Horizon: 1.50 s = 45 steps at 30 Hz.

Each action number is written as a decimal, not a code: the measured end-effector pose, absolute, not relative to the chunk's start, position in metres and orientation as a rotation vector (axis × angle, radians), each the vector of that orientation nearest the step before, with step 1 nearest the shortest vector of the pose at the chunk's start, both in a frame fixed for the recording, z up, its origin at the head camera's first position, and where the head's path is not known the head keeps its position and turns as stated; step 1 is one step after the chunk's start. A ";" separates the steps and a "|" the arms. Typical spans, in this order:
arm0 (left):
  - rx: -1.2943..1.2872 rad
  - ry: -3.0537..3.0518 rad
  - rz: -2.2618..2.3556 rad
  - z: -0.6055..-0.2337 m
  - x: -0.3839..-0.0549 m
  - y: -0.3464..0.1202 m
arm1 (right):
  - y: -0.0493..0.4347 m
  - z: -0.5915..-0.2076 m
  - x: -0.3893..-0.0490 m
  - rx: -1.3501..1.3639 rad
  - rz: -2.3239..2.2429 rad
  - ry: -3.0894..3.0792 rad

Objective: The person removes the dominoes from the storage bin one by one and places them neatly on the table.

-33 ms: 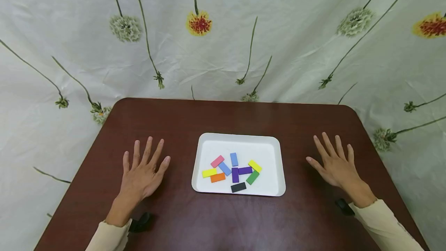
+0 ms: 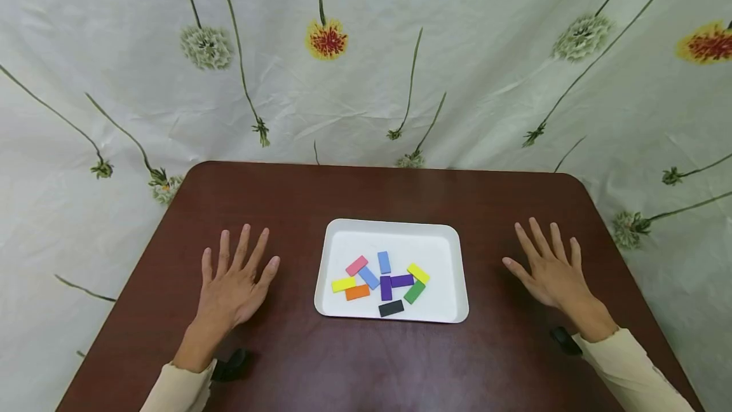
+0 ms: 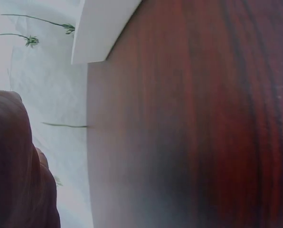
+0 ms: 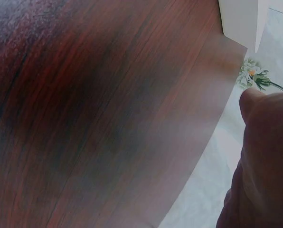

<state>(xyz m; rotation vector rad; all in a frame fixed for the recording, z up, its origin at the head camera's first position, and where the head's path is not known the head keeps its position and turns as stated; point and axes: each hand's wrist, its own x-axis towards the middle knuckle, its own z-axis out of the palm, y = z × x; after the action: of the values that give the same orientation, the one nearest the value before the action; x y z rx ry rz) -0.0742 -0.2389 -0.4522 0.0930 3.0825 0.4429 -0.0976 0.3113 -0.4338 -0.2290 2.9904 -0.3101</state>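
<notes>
A white tray lies mid-table with several small coloured blocks loosely scattered in it. On its left side are a pink block, a yellow block, an orange block and a blue block. A second blue block, two purple ones, another yellow block, a green block and a black block lie around the middle. Left of the tray my left hand rests palm down, fingers spread, holding nothing. My right hand lies likewise to the right, apart from the tray.
The dark brown wooden table has rounded far corners. Behind and beside it hangs a pale cloth with printed flowers. A black band is at my left wrist, another at my right. The tray's wall shows in the left wrist view.
</notes>
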 end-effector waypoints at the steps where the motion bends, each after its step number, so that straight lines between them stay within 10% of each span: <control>1: 0.095 3.085 0.444 -0.452 -0.075 -0.239 | 0.312 -0.434 -0.098 -0.228 -0.313 2.992; 45: 0.521 2.413 1.380 -0.487 -0.055 -0.197 | 0.256 -0.440 -0.125 -0.929 -0.670 2.963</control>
<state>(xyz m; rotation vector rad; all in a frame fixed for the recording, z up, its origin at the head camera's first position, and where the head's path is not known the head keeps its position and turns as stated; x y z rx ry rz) -0.0548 -0.1973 -0.4873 0.5207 2.4127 1.3796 -0.1249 0.2560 -0.4398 -0.9292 2.9631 -0.6695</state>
